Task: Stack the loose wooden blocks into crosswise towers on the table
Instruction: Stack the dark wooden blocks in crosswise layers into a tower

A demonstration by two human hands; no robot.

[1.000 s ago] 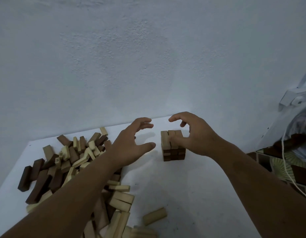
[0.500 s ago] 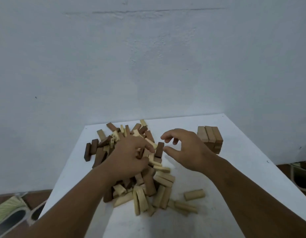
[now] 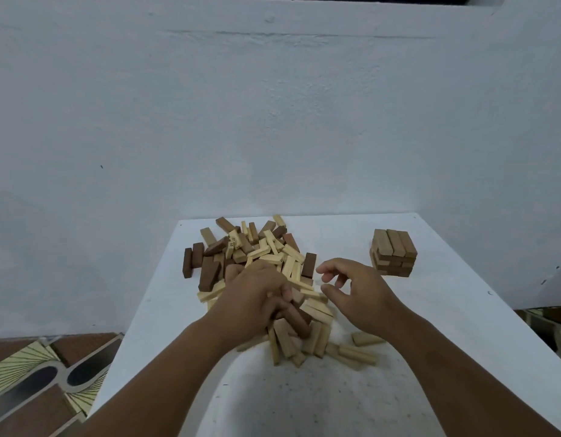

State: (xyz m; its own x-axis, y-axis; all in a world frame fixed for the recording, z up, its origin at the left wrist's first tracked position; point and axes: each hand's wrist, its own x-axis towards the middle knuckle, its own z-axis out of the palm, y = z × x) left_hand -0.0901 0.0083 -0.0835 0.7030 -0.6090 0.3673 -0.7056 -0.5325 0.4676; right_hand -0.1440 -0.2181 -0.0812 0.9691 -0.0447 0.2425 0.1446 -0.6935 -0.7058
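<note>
On the white square table [image 3: 462,310], the left hand [image 3: 257,298] curls its fingers around a dark brown wooden block [image 3: 296,318] in the heap of loose pale and brown wooden blocks [image 3: 260,257]. The right hand [image 3: 358,291] hovers beside it, loosely spread, holding nothing. Farther right stands a short crosswise tower of tan blocks [image 3: 393,252], apart from the heap, before a pale plaster wall [image 3: 273,121].

A white square desk [image 3: 462,310], its top faintly speckled with dark flecks, stands against a pale blue-white plastered wall [image 3: 273,105]. The heap of loose rectangular wooden blocks [image 3: 257,253] mixes pale cream pieces with mid-brown and dark reddish-brown ones, a few bearing small dark printed numbers, whereas the short crosswise tower of tan wooden blocks [image 3: 393,252] shows darker brown layers lower down. The tiled floor [image 3: 36,383] combines brick-red tiles with cream tiles ruled in fine dark lines and dark oval insets.
</note>
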